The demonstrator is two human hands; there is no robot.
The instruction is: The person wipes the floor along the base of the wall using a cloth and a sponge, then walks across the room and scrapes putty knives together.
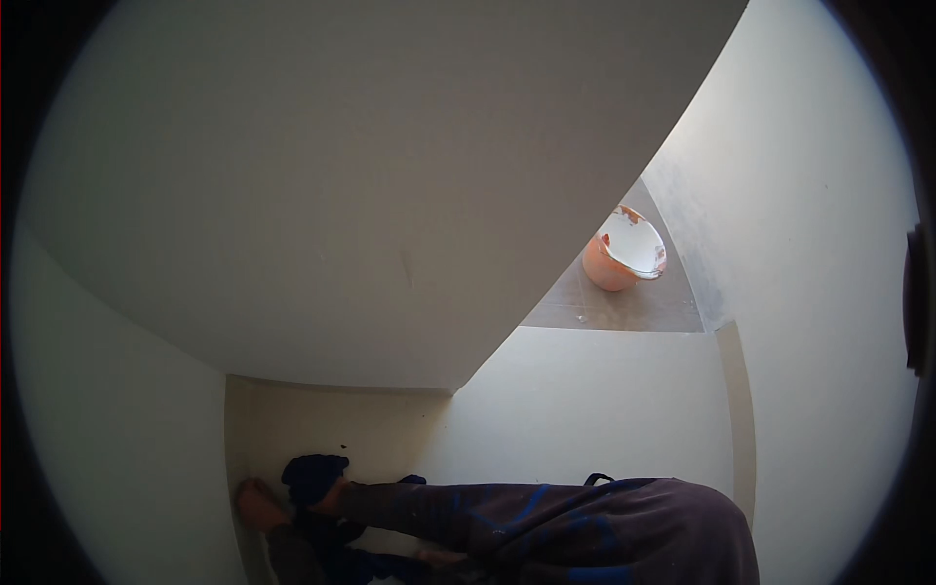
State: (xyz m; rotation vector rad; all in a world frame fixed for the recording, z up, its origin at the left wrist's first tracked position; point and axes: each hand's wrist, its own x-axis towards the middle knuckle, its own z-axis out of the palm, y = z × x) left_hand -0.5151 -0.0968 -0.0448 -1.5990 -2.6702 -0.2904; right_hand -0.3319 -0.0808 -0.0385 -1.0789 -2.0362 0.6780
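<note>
Neither my left hand nor my right hand can be made out. Across the bottom stretches a leg in dark, paint-stained trousers (604, 526), the knee bent at the right. At its far left end, bare skin meets a bunched dark blue cloth (314, 478). Beside that cloth, a bare foot (258, 504) seems to rest against the corner. Low in the middle shows a small patch of skin (441, 557), partly covered by the trousers; whether it is a hand or a foot is unclear.
A large pale slanting panel (370, 195) fills the upper left and middle. Beyond its edge, an orange bucket (609, 270), white inside with reddish-brown smears on its rim, stands on a grey floor (634, 310). White walls (819, 292) close in on the right and left.
</note>
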